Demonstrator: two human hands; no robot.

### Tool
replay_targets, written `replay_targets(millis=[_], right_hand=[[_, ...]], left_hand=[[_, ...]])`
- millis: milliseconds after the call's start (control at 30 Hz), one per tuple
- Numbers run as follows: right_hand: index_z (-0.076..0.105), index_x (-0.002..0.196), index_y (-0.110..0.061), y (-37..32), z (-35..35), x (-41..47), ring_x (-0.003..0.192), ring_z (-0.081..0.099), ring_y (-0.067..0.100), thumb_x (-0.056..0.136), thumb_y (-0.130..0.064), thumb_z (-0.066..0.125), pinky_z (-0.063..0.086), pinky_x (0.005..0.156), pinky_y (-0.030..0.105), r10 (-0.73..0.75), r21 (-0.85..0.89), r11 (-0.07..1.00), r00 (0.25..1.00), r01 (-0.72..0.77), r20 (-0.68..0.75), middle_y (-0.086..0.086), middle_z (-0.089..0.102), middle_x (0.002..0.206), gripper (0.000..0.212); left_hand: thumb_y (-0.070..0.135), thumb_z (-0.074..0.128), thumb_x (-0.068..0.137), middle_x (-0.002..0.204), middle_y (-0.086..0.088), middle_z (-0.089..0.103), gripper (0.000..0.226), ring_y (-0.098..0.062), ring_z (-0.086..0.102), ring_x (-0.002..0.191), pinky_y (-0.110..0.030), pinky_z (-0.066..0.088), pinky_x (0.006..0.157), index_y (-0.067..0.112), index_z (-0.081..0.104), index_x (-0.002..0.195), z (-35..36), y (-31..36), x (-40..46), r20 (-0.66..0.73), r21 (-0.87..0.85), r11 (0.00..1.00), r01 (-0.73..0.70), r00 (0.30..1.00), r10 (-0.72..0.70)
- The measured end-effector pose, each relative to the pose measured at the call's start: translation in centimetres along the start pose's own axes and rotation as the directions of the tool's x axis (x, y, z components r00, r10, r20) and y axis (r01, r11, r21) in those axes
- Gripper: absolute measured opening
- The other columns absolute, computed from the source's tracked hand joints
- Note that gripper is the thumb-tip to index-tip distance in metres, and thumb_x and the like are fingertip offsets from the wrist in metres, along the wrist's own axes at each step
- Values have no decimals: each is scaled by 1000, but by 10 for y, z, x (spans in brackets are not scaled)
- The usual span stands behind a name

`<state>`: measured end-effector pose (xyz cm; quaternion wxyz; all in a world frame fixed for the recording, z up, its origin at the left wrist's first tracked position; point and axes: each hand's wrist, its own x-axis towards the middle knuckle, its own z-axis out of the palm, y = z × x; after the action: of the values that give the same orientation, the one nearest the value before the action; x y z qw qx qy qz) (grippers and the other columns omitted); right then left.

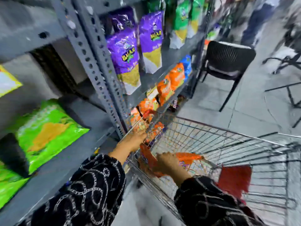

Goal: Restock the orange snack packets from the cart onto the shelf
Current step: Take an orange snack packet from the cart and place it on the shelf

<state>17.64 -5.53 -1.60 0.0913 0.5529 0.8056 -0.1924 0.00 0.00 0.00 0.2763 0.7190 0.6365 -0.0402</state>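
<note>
The frame is blurred by motion. A wire shopping cart (228,141) stands against a grey metal shelf rack (104,75). Orange snack packets (171,82) stand in a row on the low shelf beyond the cart. My left hand (132,141) reaches over the cart's near corner and holds an orange packet (140,124) at the shelf's edge. My right hand (169,162) is down inside the cart, gripping another orange packet (189,156) that lies among several more.
Purple packets (123,51) and green ones (182,18) hang on the shelf above. Bright green bags (47,134) lie on the left shelf. A red flap (234,178) hangs in the cart. A black chair (226,62) stands on the tiled floor behind.
</note>
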Motion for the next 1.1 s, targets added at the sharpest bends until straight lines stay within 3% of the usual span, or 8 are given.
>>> replay_targets(millis=[133,300,400,467,600,867,967,1100], right_hand=[[62,100,-11,-19,20,-7,90,67,37,88,-40,50,50,74,38,54,44,998,997,-52,-50,16,71,99,34],[53,111,-9,-25,31,-6,101,65,34,89,-19,52,52,80,39,225,215,951,974,-221,9,13,67,110,23],[56,108,-5,-29,36,-10,98,66,33,91,-14,50,54,80,42,271,263,927,962,-269,29,15,68,107,20],[60,102,-2,-29,35,-10,96,67,34,90,-5,46,55,80,44,281,276,920,959,-277,27,17,68,104,19],[61,101,-1,-27,23,-8,92,67,32,93,1,43,58,80,46,300,294,914,954,-281,-21,17,69,102,20],[63,86,-7,-23,-41,-13,83,67,31,87,-6,44,54,68,36,364,337,903,893,-268,-266,14,69,89,19],[64,94,-7,-22,-67,-24,92,62,35,82,-6,44,44,65,36,352,361,913,819,-193,-454,17,69,95,23],[62,109,-8,-21,-110,-36,102,55,36,86,-15,47,49,83,44,367,452,891,653,-42,-662,17,63,109,28]], left_hand=[[34,56,88,121,-18,65,37,-33,60,112,-18,43,60,8,65,113,16,-4,6,-91,64,987,147,986,-141],[27,46,95,132,-19,53,37,-35,54,117,-39,46,93,7,51,126,23,2,4,61,165,967,192,977,-205],[14,47,93,82,2,56,30,-21,60,86,-16,48,67,0,59,117,29,-4,7,-45,151,970,190,982,-185],[13,44,92,68,6,49,30,-29,60,95,-19,46,68,-4,60,111,26,-7,0,-83,71,964,258,964,-252],[-9,48,84,102,-20,67,20,-36,64,99,-42,52,84,-5,60,99,14,-12,-20,-63,-36,945,325,943,-327],[3,49,84,101,-22,66,17,-37,63,96,-44,53,84,3,60,97,-40,-16,-64,-268,54,970,237,939,-214],[11,53,82,101,-17,63,17,-37,58,100,-43,49,83,12,64,95,-70,-6,-90,-425,107,989,98,904,-43],[8,55,84,102,-12,63,24,-35,50,107,-45,43,90,18,65,104,-111,13,-123,-563,129,992,-3,823,76]])
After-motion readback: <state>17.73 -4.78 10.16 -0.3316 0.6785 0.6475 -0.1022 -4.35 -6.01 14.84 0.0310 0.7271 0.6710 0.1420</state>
